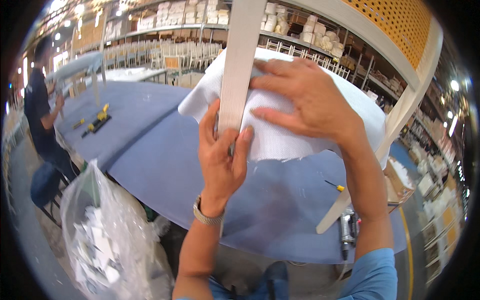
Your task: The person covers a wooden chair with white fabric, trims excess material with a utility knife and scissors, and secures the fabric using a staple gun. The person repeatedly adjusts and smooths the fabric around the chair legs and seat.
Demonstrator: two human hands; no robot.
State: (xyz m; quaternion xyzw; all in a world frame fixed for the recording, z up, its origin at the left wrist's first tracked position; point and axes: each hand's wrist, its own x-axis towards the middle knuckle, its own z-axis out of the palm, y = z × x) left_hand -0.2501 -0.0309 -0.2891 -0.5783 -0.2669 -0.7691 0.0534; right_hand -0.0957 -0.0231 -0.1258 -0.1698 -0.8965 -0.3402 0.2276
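Far-left person w/ tools: too blurred to read. Clear bag [107, 235] of white scraps hangs off the counter [165, 165] edge, bottom cut off. My left hand [220, 155]: fingers wrapped round the pale chair leg [239, 60]. Right hand [310, 102]: fingers spread flat, gripping nothing, pressing white woven fabric [280, 135] on the upturned seat, centre counter. Pale boxes line shelves behind.

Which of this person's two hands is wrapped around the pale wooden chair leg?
The left hand, the one with a metal wristband, grips the pale wooden chair leg. The right hand instead lies flat on the white woven fabric.
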